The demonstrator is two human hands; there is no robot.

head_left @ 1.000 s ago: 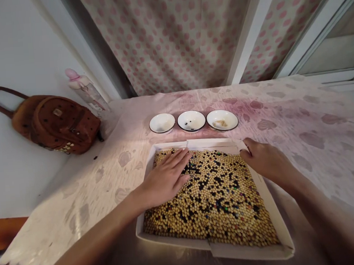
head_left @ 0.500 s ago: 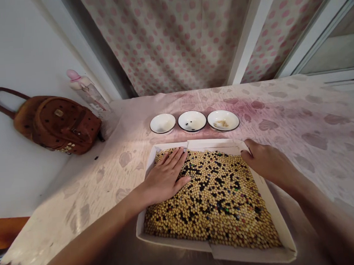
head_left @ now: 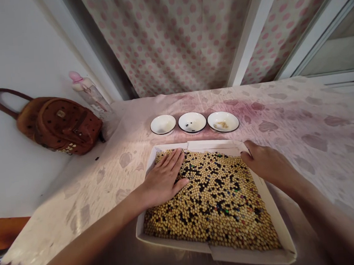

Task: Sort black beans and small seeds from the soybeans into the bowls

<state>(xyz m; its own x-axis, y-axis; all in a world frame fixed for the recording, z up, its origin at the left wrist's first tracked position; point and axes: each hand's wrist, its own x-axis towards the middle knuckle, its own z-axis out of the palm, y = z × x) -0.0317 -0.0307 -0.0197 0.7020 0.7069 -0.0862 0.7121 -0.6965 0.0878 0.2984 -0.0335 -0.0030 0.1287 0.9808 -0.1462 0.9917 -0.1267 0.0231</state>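
A shallow white cardboard box (head_left: 254, 261) is filled with a layer of small round beads (head_left: 206, 195), mostly yellow, mixed with black and a few green, blue and red ones. Flat on the beads, in the box's left part, lies my left hand (head_left: 165, 178), its fingers stretched out and the thumb apart. My right hand (head_left: 263, 158) grips the box at its far right corner, thumb on the inner side and fingers over the wall. The undersides of those fingers are hidden.
Behind the box stand three white dark-rimmed bowls: the left bowl (head_left: 163, 124), the middle bowl (head_left: 196, 118) with a few black beads, the right bowl (head_left: 229, 119) with yellow ones. A brown backpack (head_left: 69, 124) and a pink-topped bottle (head_left: 89, 92) stand at the left. The patterned tablecloth (head_left: 288, 140) covers the table.
My left hand has shifted very slightly left on the beads. My right hand stays on the box corner. The view has moved a little.
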